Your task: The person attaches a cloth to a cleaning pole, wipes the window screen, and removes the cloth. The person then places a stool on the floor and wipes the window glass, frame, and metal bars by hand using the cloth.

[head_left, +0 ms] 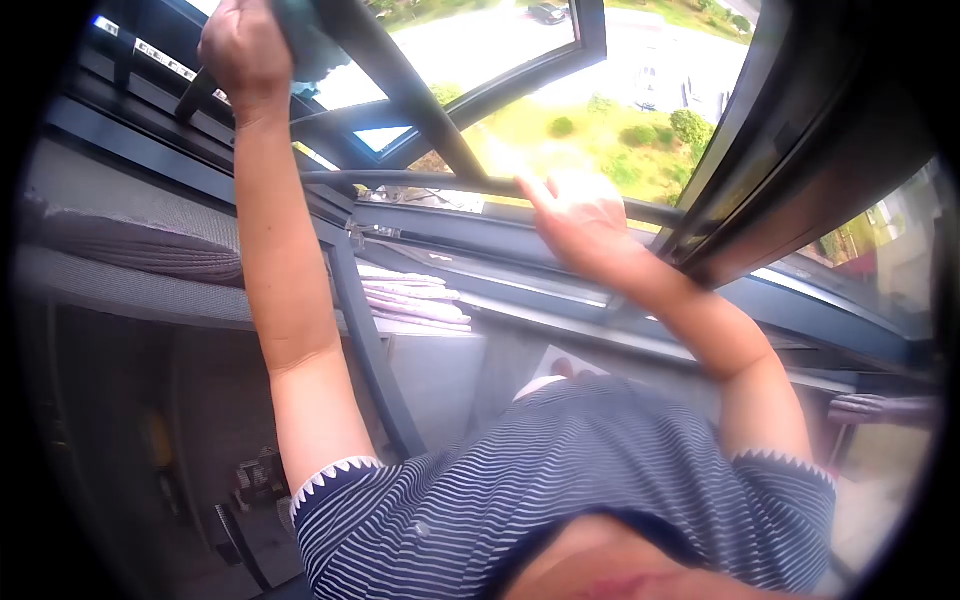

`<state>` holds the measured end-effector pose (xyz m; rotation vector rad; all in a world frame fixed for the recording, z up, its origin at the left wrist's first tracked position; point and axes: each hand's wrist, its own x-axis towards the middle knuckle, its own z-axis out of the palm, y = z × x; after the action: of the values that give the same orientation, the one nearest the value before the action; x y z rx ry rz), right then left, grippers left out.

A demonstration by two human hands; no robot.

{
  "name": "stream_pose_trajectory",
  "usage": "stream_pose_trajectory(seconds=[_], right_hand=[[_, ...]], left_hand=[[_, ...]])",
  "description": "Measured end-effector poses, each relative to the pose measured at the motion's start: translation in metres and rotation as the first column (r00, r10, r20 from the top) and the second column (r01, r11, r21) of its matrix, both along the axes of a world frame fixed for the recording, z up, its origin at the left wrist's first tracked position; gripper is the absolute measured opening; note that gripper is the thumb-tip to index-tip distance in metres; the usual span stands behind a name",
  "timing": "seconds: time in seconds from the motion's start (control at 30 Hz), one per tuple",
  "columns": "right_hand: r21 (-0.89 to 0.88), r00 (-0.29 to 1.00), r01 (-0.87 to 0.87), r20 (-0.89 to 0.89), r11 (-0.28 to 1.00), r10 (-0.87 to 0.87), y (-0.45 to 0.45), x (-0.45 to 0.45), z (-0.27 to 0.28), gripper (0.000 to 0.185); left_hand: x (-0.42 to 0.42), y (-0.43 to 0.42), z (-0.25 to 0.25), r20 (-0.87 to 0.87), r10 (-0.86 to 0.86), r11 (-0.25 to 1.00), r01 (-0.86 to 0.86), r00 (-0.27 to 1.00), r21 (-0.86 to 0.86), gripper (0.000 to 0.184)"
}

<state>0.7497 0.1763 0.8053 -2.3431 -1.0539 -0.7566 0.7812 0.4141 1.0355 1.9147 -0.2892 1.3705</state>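
Note:
My left hand (246, 58) is raised at the top left, its fingers closed on a teal cloth (308, 48) beside the dark window frame. Part of the cloth is hidden behind the hand and the frame. My right hand (582, 215) is wrapped over a dark horizontal rail (430, 181) across the window opening. Strong light washes out its fingers. Between the two hands, a dark-framed window sash (395, 75) is tilted outward.
Folded pinkish fabric (415, 300) lies below the sill, above a pale panel (430, 380). Gathered grey curtains (140, 250) are at left. A thick dark frame post (800, 150) stands at right. Far below outside are greenery (640, 135) and a parked car (547, 13).

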Motion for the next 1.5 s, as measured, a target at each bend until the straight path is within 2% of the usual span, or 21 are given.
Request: stream_pose_trajectory(seconds=[0.03,0.13,0.27,0.3,0.4,0.5,0.6,0.63,0.73,0.8,0.87,1.0,1.07,1.13,1.2,1.27,1.3,1.37,1.4,1.43,1.5], right_hand=[[-0.007,1.0,-0.006,-0.014,1.0,0.006,-0.001,-0.001,0.001,0.042],[-0.137,0.998,0.018,-0.064,0.99,-0.027,-0.008,-0.001,0.009,0.041],[-0.184,1.0,0.028,0.004,0.983,-0.027,-0.018,0.001,0.012,0.044],[-0.189,1.0,0.025,-0.013,0.982,-0.028,-0.019,0.001,0.013,0.045],[-0.184,0.998,0.01,-0.056,0.983,-0.021,-0.018,-0.003,0.019,0.049],[-0.149,0.999,-0.006,-0.036,0.989,0.001,-0.021,-0.005,0.021,0.052],[-0.143,0.999,-0.021,-0.04,0.99,0.016,-0.024,-0.005,0.023,0.05],[-0.136,0.999,-0.017,-0.037,0.991,0.012,-0.024,-0.005,0.021,0.05],[-0.118,0.999,-0.009,-0.036,0.993,0.005,-0.022,-0.004,0.017,0.048],[-0.115,0.999,-0.002,-0.043,0.993,-0.003,-0.02,-0.002,0.017,0.046],[-0.106,1.0,0.019,-0.006,0.994,-0.019,-0.017,-0.001,0.016,0.045],[-0.043,1.0,0.0,0.023,0.999,0.001,-0.014,-0.001,0.013,0.044],[-0.05,1.0,0.006,0.024,0.999,-0.005,-0.013,0.0,0.011,0.044],[-0.033,0.999,0.01,0.036,0.999,-0.008,-0.013,0.001,0.007,0.045],[-0.035,0.999,0.019,0.032,0.999,-0.018,-0.013,0.004,0.004,0.047],[-0.045,1.0,0.016,0.027,0.999,-0.015,-0.012,0.003,0.003,0.047],[-0.044,1.0,0.009,-0.003,0.999,-0.009,-0.011,0.003,0.0,0.047],[-0.059,0.999,0.001,-0.039,0.998,-0.004,-0.01,0.006,-0.004,0.047],[-0.07,0.998,-0.002,-0.055,0.998,-0.002,-0.012,0.007,-0.005,0.047],[-0.122,0.995,0.01,-0.097,0.993,-0.022,-0.014,0.006,-0.001,0.034],[-0.09,0.998,-0.015,-0.067,0.996,0.009,-0.013,0.014,-0.014,0.034]], left_hand=[[-0.008,-0.03,-0.003,0.028,0.248,0.918,-0.244,0.968,0.314,0.037],[-0.023,-0.162,0.007,0.217,0.126,0.895,-0.205,0.968,0.397,0.039],[-0.011,-0.202,0.006,0.53,-0.015,0.863,-0.257,0.848,0.435,0.043],[-0.008,-0.198,0.003,0.452,-0.098,0.864,-0.15,0.887,0.481,0.043],[-0.014,-0.166,0.018,0.18,-0.119,0.801,-0.013,0.976,0.598,0.047],[-0.001,-0.109,0.012,0.341,0.04,0.823,-0.224,0.939,0.522,0.048],[-0.014,-0.029,0.016,0.183,0.07,0.889,-0.145,0.981,0.435,0.042],[0.0,0.041,0.012,0.055,0.319,0.875,-0.317,0.946,0.365,0.048],[0.012,0.187,0.021,-0.14,0.504,0.832,-0.436,0.852,0.342,0.054],[0.011,0.228,0.031,-0.243,0.612,0.773,-0.505,0.753,0.384,0.055],[0.022,0.255,0.035,-0.306,0.636,0.768,-0.538,0.709,0.348,0.055],[0.023,0.27,0.035,-0.433,0.518,0.852,-0.491,0.737,0.183,0.057],[0.015,0.234,0.036,-0.469,0.411,0.907,-0.404,0.782,0.121,0.056],[0.015,0.191,0.033,-0.427,0.416,0.909,-0.386,0.803,0.159,0.053],[0.014,0.126,0.024,-0.261,0.441,0.889,-0.377,0.859,0.26,0.051],[-0.002,0.029,0.014,-0.137,0.375,0.891,-0.316,0.917,0.326,0.048],[-0.007,-0.017,0.006,-0.085,0.326,0.922,-0.297,0.941,0.248,0.048],[-0.009,-0.095,-0.006,0.106,0.226,0.895,-0.25,0.968,0.37,0.036],[-0.006,-0.135,-0.01,0.213,0.158,0.881,-0.235,0.964,0.41,0.037],[-0.004,-0.175,-0.014,0.312,0.089,0.861,-0.231,0.946,0.453,0.041],[-0.009,-0.232,-0.022,0.484,0.048,0.839,-0.298,0.874,0.455,0.022]])
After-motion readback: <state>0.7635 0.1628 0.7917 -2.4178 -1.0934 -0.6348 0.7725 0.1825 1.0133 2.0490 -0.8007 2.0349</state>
